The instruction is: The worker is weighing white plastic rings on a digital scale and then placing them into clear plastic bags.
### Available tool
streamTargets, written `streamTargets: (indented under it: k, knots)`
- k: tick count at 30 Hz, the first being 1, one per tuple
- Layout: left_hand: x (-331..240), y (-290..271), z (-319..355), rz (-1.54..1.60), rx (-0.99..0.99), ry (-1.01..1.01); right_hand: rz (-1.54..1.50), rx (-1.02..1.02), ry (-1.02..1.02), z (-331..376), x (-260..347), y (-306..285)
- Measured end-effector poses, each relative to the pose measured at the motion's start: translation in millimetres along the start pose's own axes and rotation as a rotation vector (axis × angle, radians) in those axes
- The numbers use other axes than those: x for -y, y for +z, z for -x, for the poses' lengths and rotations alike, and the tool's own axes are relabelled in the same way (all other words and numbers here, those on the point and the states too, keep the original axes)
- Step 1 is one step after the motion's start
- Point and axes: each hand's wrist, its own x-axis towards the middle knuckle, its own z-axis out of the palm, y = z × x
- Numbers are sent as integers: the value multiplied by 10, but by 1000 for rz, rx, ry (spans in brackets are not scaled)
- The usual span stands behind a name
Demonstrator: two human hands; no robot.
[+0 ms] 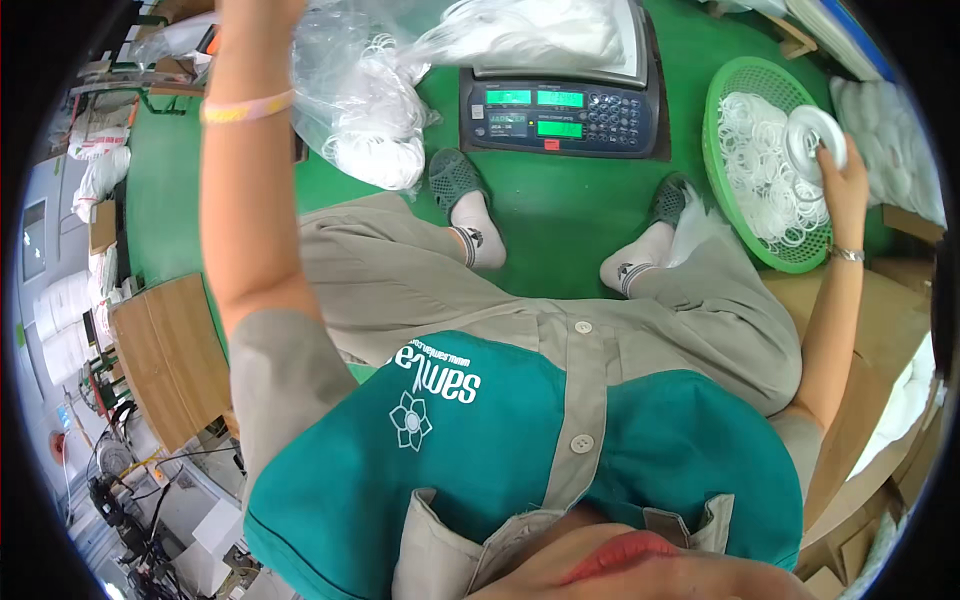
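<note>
At the right, my right hand (846,185) is closed on the edge of a white round plastic ring (815,142), holding it over a green basket (722,195). Inside that basket lie many thin white rings (760,150), loosely heaped. My left arm reaches up to the top edge, where my left hand (262,8) is mostly cut off and its fingers are out of sight. Beside that arm is a clear plastic bag (335,60) with bunched white rings (378,150) in it.
A digital scale (560,118) with lit green displays stands on the green floor (545,220), a white bundle (545,35) on its pan. My feet in dark clogs (458,178) are just before it. Cardboard (800,310) lies beside my right arm; a brown board (172,360) is at left.
</note>
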Motion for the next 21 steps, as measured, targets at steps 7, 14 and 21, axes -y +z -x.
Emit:
streamTargets:
  k: [7,14,21]
  knots:
    - [-563,-772,598,-353,-332,-266,719,471,158,380,-735,701]
    - [-33,-1905,1116,-430,-451,-677,-277,515,581,771,-852,686]
    - [924,-2542,1167,-2016,38,-643,-120,756,527,1623,-1426,1017]
